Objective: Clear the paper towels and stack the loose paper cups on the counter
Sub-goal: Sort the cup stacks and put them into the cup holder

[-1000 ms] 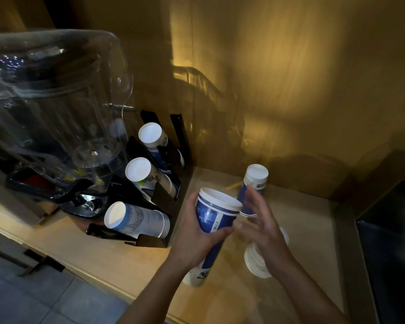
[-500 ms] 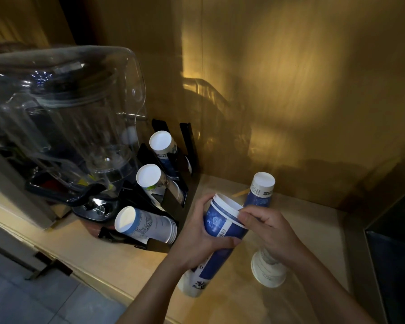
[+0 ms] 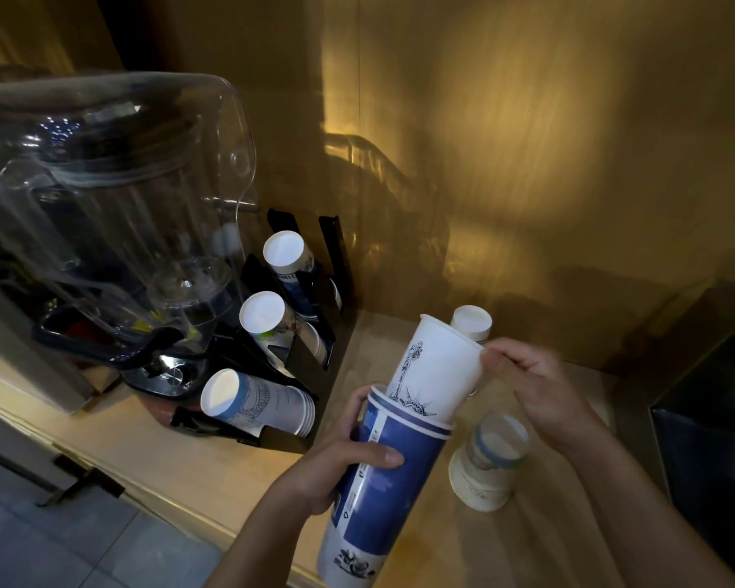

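Observation:
My left hand grips a tall blue and white stack of paper cups, tilted over the wooden counter. A white cup with a line drawing sticks halfway out of the top of that stack, and my right hand pinches its rim. Behind it stands another upside-down cup stack, mostly hidden. A short upside-down stack of white cups rests on the counter under my right wrist. No paper towels are in view.
A black rack at the left holds three lying rows of cups. A clear blender jar stands left of it. A dark box sits at the right. A golden wall closes the back.
My right hand has drawn a white cup partway out of the top of the blue stack that the left hand holds. The view has shifted slightly left and down.

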A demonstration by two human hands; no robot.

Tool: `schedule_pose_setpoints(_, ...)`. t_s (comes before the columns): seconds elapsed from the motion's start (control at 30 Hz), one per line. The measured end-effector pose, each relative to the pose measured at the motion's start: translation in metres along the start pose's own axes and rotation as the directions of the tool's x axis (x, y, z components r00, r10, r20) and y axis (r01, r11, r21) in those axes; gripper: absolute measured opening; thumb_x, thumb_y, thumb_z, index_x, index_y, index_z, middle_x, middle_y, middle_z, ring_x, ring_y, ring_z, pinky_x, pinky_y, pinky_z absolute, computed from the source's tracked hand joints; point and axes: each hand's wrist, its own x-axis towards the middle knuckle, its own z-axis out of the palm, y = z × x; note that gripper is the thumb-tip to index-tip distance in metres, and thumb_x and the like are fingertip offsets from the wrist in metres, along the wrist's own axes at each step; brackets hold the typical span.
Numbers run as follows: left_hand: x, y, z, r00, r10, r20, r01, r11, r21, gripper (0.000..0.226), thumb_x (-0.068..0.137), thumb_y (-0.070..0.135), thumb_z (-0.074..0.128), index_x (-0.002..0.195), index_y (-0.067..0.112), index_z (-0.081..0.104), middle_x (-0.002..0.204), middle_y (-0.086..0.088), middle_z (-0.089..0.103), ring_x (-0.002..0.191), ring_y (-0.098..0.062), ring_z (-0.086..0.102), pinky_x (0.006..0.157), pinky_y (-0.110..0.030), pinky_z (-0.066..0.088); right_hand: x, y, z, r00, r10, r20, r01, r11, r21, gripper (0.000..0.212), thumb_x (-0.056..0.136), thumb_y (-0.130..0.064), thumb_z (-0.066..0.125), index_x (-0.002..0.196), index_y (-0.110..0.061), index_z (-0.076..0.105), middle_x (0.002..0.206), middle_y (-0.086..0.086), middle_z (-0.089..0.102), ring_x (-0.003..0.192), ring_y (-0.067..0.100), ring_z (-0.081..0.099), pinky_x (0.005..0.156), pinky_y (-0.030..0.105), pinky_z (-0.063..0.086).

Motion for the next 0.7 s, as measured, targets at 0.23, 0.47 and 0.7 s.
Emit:
schedule_pose_setpoints(0.23, -0.003, -0.001, -0.001, 0.994, 0.064, -0.093, -0.054, 0.993, 0.106, 0.088, 0.049, 0.021, 0.083, 0.122, 0.042, 0.04, 0.111, 0.003, 0.071, 0.099, -0.027, 0.069, 0.078, -0.037, 0.059, -0.003, 0.001, -0.012, 0.996, -0.076, -0.035, 0.075, 0.997, -0.035, 0.023, 0.08, 0.0, 0.058, 0.087, -0.019, 0.07, 0.089, -0.011, 0.072, 0.086, 0.004, 0.062, 0.075, 0.012, 0.048)
schedule_pose_setpoints(0.47, -0.003, 0.001, 0.003, 0.995, 0.049, -0.087, -0.029, 0.974, 0.223, 0.09, 0.05, 0.025, 0.085, 0.122, 0.048, 0.036, 0.115, 0.003, 0.066, 0.097, -0.023, 0.07, 0.079, -0.036, 0.059, -0.008, 0.011, 0.001, 0.946, -0.317, 0.073, 0.267, 0.626, -0.733, 0.06, 0.083, -0.005, 0.043, 0.124, -0.049, 0.04, 0.113, -0.004, 0.057, 0.098, 0.016, 0.053, 0.086, 0.021, 0.027)
schedule_pose_setpoints(0.7, 0.0, 0.002, 0.014, 1.0, 0.003, -0.002, -0.002, 0.964, 0.267, 0.088, 0.052, 0.026, 0.083, 0.122, 0.049, 0.035, 0.118, 0.002, 0.062, 0.098, -0.016, 0.069, 0.076, -0.029, 0.059, -0.017, 0.042, 0.013, 0.881, -0.448, 0.151, 0.18, 0.023, -0.983, 0.068, 0.07, -0.025, 0.057, 0.134, -0.033, 0.033, 0.141, 0.014, 0.027, 0.128, 0.032, 0.027, 0.098, 0.048, 0.02)
